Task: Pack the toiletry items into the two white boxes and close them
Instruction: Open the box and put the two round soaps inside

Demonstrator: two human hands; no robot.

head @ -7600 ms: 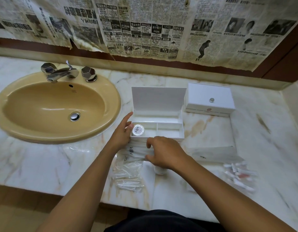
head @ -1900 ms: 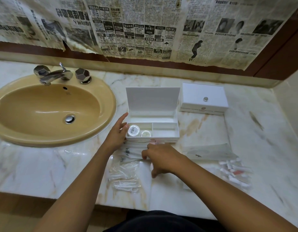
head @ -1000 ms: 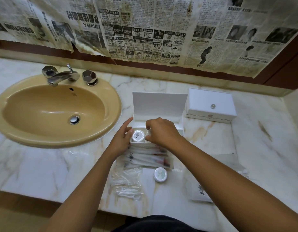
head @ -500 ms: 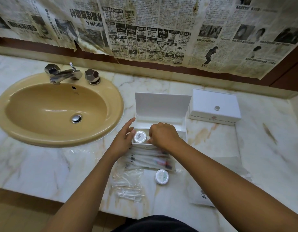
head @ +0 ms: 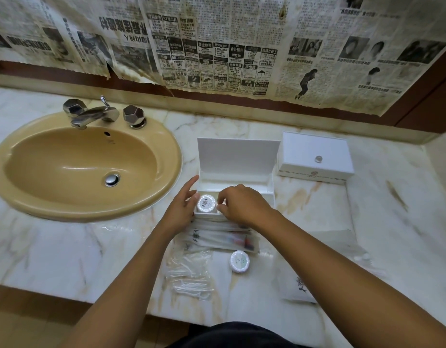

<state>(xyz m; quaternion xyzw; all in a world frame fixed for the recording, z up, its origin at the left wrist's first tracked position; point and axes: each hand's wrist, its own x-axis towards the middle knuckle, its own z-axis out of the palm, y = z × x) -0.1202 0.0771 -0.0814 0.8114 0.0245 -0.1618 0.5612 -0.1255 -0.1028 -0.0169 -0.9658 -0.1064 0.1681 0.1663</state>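
Note:
The open white box [head: 271, 195] stands mid-counter with its lid [head: 238, 156] upright. A round wrapped soap [head: 206, 203] lies in its left compartment. My left hand [head: 181, 209] rests flat against the box's left side, fingers apart. My right hand [head: 242, 205] hovers over the box's front middle with fingertips pinched downward; what is under them is hidden. The second white box [head: 316, 156] sits shut at the back right. In front of the box lie toothbrush packets [head: 224, 238], another round soap [head: 239, 261], clear bags of cotton swabs [head: 191, 275] and a white sachet [head: 298, 287].
A yellow sink [head: 23, 197] with a chrome tap [head: 94, 115] fills the left of the marble counter [head: 66, 252]. Newspaper [head: 216, 46] covers the wall behind. A clear flat packet [head: 342, 239] lies at the right, partly behind my right arm.
My right hand left the items at the counter's front and moved up over the open box, uncovering the round soap on the counter. My left hand stayed at the box's left side.

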